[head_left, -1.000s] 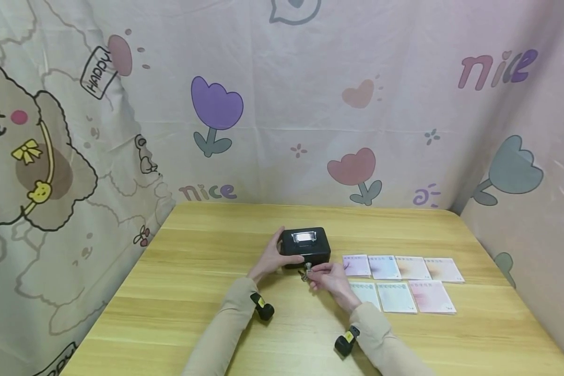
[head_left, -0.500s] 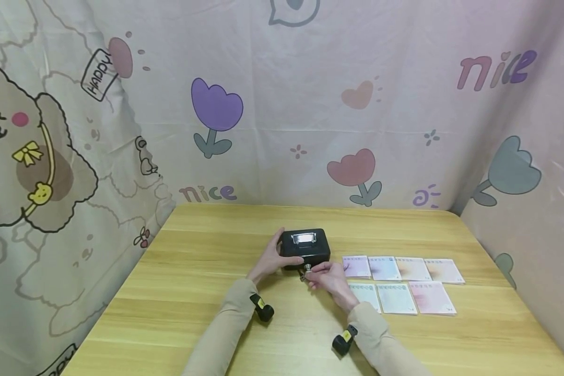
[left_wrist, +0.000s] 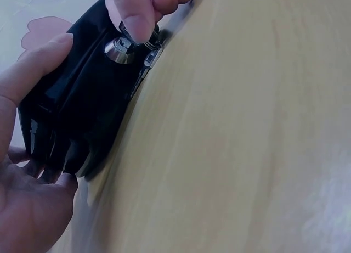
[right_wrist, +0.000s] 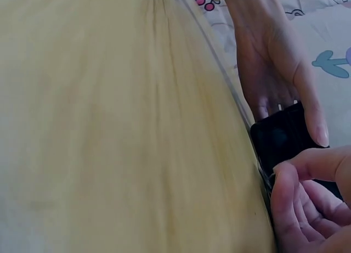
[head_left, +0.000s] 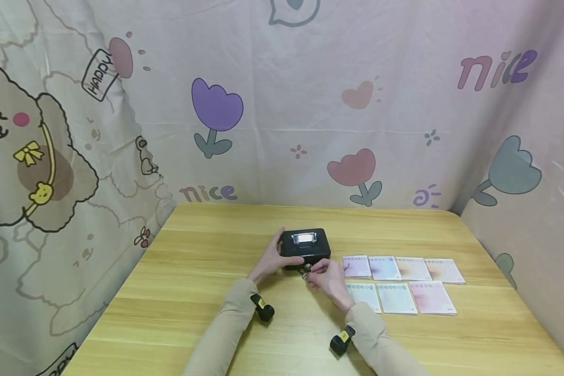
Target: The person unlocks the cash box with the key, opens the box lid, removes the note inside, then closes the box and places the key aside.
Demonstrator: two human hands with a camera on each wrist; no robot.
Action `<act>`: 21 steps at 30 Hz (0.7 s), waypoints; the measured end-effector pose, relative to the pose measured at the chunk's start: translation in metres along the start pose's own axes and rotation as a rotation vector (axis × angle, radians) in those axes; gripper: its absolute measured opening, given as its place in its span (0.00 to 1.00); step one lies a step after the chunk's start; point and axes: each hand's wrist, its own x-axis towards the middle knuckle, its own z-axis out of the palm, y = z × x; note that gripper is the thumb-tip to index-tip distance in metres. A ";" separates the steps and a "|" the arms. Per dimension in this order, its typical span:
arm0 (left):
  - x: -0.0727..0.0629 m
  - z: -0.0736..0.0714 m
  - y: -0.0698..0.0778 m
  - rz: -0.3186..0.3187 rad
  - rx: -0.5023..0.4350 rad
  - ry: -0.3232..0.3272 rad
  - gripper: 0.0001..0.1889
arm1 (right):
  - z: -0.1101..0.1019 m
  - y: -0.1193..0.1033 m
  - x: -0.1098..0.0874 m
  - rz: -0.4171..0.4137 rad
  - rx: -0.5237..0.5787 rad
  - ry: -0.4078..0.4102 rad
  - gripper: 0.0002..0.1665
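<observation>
A small black cash box (head_left: 316,249) with a silver handle on its lid rests on the table. My left hand (head_left: 269,261) grips its left end, the thumb along the front top edge and the fingers round the side. In the left wrist view a round silver lock (left_wrist: 116,51) juts from the box front, its keyhole partly showing. Right beside the lock my right hand (head_left: 331,283) pinches a key, mostly hidden by the fingertips. Another small metal key (left_wrist: 152,57) dangles below on a ring, close to the box front.
Two rows of paper note stacks (head_left: 397,298) in several pale colours lie on the wooden table (head_left: 188,292), right of the box. A patterned cloth (head_left: 282,104) hangs behind the table and along both sides.
My right hand has shifted slightly left and up at the lock, and its fingers now cover more of the lock in the head view. My left hand and the box stay in place.
</observation>
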 end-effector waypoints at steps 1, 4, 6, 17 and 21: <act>0.000 0.000 0.000 -0.003 0.000 0.000 0.62 | 0.000 0.001 0.000 -0.016 -0.025 0.003 0.09; 0.000 0.000 0.000 -0.009 -0.002 0.000 0.62 | 0.000 0.003 0.000 -0.075 -0.110 0.009 0.09; 0.000 0.000 -0.001 -0.013 -0.003 0.000 0.62 | -0.001 0.005 -0.001 -0.115 -0.175 0.017 0.09; -0.001 0.001 0.000 -0.019 -0.010 -0.001 0.63 | -0.002 0.006 -0.003 -0.288 -0.402 0.067 0.10; -0.001 0.001 0.000 -0.019 -0.015 -0.003 0.62 | -0.002 0.006 -0.003 -0.302 -0.422 0.064 0.10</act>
